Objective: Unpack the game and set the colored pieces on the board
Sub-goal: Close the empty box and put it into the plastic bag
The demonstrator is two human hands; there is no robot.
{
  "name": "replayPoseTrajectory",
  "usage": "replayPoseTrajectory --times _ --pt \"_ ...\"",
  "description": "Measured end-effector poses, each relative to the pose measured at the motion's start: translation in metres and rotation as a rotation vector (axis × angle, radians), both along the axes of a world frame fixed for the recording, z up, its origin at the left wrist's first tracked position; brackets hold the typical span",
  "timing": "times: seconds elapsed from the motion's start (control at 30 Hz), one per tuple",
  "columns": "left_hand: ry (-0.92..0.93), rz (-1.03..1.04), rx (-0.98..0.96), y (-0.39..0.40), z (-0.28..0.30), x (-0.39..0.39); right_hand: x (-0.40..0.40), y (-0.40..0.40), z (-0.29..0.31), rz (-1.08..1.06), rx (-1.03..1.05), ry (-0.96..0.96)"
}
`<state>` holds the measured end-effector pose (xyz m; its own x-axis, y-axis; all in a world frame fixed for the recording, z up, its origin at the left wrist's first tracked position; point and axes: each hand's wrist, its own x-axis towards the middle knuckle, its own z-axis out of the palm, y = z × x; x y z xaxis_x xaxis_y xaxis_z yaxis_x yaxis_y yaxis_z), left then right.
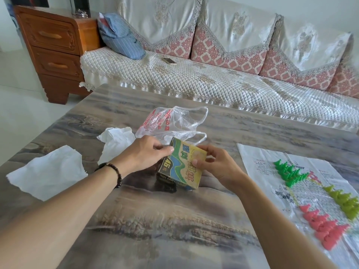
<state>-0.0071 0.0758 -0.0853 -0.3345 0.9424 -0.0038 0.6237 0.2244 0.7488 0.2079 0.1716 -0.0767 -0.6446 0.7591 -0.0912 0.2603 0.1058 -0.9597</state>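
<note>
A small colourful game box (182,166) is held tilted just above the table, in the middle of the view. My left hand (149,152) grips its upper left corner with curled fingers. My right hand (215,164) pinches its right edge. On the right lies the paper game board (272,158), spread flat. Several green pieces (289,172), several yellow-green pieces (343,200) and several red pieces (324,226) stand on it in clusters.
A clear plastic bag (174,121) with red print lies just behind the box. Two crumpled white tissues (48,173) (114,140) lie on the table's left. A sofa (213,82) with a phone (169,61) runs behind the table; a wooden cabinet (52,47) stands at the left.
</note>
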Motion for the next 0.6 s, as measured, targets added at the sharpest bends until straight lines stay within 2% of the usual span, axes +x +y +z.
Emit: replayPoseTrajectory --times 0.17,0.3,0.47,0.5,0.6 --pt "0.042 -0.016 -0.058 -0.004 0.012 0.011 0.002 -0.004 0.002 0.054 -0.055 0.052" --pt "-0.132 -0.054 -0.119 -0.009 0.013 0.019 0.006 -0.005 -0.002 0.091 -0.07 0.065" --pt "-0.179 -0.006 -0.117 -0.01 0.006 0.019 0.004 -0.002 0.0 0.11 -0.018 -0.021" --pt "-0.18 -0.009 -0.117 -0.009 0.005 0.018 0.003 0.0 0.002 0.116 -0.009 -0.038" --pt "-0.024 -0.079 -0.125 -0.004 0.002 0.018 0.001 0.002 0.007 0.121 0.01 -0.077"
